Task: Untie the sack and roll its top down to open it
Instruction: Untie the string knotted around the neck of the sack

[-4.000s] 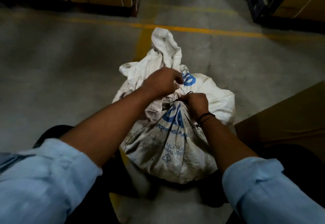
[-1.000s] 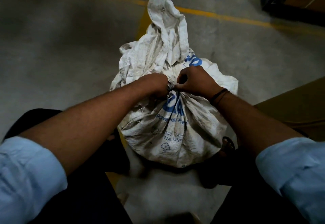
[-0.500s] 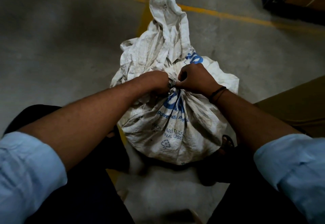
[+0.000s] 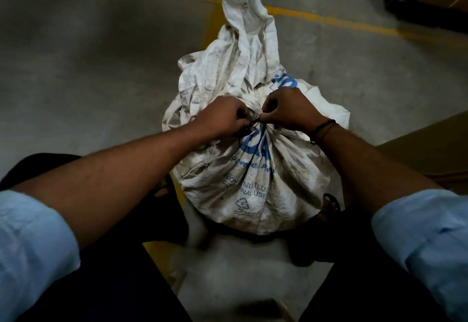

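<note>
Fingers of my left hand and right hand are pinching thin black cord at neck of dirty white woven sack.

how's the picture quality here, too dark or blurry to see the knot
Head view: dim overall, with deep shadow over the lap; the white sack is the brightest area; wide-angle stretch enlarges the sleeves at the corners; the dark tie pinched by the left hand and right hand is thin and too murky to read.
</note>
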{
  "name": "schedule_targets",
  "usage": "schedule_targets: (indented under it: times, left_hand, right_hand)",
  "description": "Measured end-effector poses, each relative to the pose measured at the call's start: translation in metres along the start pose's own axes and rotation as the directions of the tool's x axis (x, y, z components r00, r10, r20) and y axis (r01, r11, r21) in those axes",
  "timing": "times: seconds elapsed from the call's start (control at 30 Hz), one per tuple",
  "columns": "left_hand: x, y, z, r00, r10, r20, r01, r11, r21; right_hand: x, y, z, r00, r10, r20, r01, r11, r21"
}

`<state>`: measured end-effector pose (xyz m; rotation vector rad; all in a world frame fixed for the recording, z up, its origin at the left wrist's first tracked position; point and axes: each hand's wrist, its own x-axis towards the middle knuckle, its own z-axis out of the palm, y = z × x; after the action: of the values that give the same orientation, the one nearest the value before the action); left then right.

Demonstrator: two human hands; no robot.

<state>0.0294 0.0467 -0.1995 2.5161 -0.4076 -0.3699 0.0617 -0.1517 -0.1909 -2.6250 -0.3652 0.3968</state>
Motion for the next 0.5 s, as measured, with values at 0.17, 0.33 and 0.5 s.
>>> schedule_targets:
  times: [0.17, 0.33, 0.5]
  left_hand:
    - [-0.0051, 0.0036, 0.0066, 0.974, 0.078, -0.212, -0.081, 0.997, -0.005]
    - [-0.0052, 0.0072, 0.0075, 0.966, 0.095, -0.242, -0.094, 0.995, 0.016]
    - [-0.0038, 0.0069, 0.0128, 0.972, 0.081, -0.222, -0.056, 0.991, 0.118]
  right_hand:
    - [-0.0002, 0.0029, -0.0019, 1.000, -0.022, -0.009, 0.022, 1.000, -0.009]
    - [-0.0019, 0.0022, -0.0023, 1.000, -0.009, -0.003, 0.009, 1.000, -0.003]
    - [-0.0001, 0.0019, 0.0004, 0.999, -0.028, -0.031, 0.028, 1.000, -0.012]
